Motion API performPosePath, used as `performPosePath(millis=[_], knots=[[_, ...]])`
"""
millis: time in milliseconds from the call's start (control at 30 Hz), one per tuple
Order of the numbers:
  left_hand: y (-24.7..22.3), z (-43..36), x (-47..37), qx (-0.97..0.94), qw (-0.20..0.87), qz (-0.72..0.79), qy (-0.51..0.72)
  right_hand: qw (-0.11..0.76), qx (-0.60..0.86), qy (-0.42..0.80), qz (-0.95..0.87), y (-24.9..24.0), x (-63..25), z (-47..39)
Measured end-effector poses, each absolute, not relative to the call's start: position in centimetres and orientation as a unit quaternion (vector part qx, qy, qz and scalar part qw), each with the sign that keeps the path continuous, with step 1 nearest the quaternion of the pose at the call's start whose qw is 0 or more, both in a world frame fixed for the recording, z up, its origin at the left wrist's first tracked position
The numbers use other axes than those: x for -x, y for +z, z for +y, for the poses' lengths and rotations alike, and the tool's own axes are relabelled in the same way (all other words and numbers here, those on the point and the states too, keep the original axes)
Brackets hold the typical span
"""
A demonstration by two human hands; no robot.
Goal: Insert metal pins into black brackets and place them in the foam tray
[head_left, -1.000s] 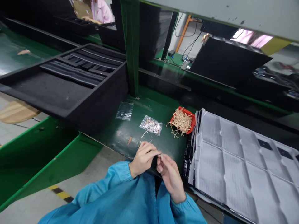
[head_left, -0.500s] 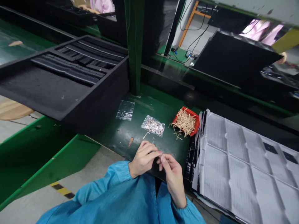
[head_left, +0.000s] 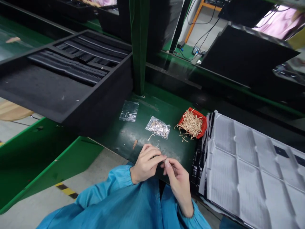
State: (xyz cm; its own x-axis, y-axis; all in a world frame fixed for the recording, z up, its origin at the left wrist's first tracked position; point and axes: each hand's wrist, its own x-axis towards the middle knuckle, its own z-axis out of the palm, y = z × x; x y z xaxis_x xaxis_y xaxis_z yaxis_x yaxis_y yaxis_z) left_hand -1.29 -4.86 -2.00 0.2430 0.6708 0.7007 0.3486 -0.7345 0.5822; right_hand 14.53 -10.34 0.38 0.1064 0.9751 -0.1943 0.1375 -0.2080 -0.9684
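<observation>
My left hand (head_left: 147,162) and my right hand (head_left: 177,175) meet fingertip to fingertip above the front of the green bench. Both are closed in a pinch on something too small to make out. Just beyond them lies a clear zip bag (head_left: 158,128) filled with small shiny and tan pieces. A single thin, pale piece (head_left: 151,137) rests on the bench between that bag and my left hand. Farther right, a red tray (head_left: 203,124) is heaped with thin tan strips (head_left: 192,123), some spilling over its near edge.
A flat clear bag (head_left: 129,111) lies behind, left of the filled one. A large black foam tray (head_left: 95,92) with black ribbed parts juts out at left, beside a green post (head_left: 138,47). Stacked white-covered sheets (head_left: 250,165) stand at right. A person in pink is across the bench.
My view has shifted slightly, moving the bench items a little in the picture. Both hands keep the same fingertip pinch. Across the bench, the person in pink has moved.
</observation>
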Motion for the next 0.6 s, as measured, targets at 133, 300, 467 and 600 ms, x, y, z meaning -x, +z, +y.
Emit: performPosePath(millis=[133,300,467,600], knots=[[-1.9,-5.0,1.4,-0.775,0.142,0.326,0.523,0.427,0.605,0.474,-0.477,0.6,-14.5,-10.3],[-1.6,-5.3,1.5,-0.773,0.144,0.332,0.521,0.431,0.593,0.468,-0.494,1.4,-14.3,-10.5],[-0.7,-6.0,1.6,-0.776,0.130,0.330,0.522,0.434,0.580,0.472,-0.503,2.6,-14.3,-10.8],[1.0,-7.0,1.8,-0.795,0.081,0.342,0.495,0.441,0.573,0.478,-0.499,3.7,-14.3,-11.4]])
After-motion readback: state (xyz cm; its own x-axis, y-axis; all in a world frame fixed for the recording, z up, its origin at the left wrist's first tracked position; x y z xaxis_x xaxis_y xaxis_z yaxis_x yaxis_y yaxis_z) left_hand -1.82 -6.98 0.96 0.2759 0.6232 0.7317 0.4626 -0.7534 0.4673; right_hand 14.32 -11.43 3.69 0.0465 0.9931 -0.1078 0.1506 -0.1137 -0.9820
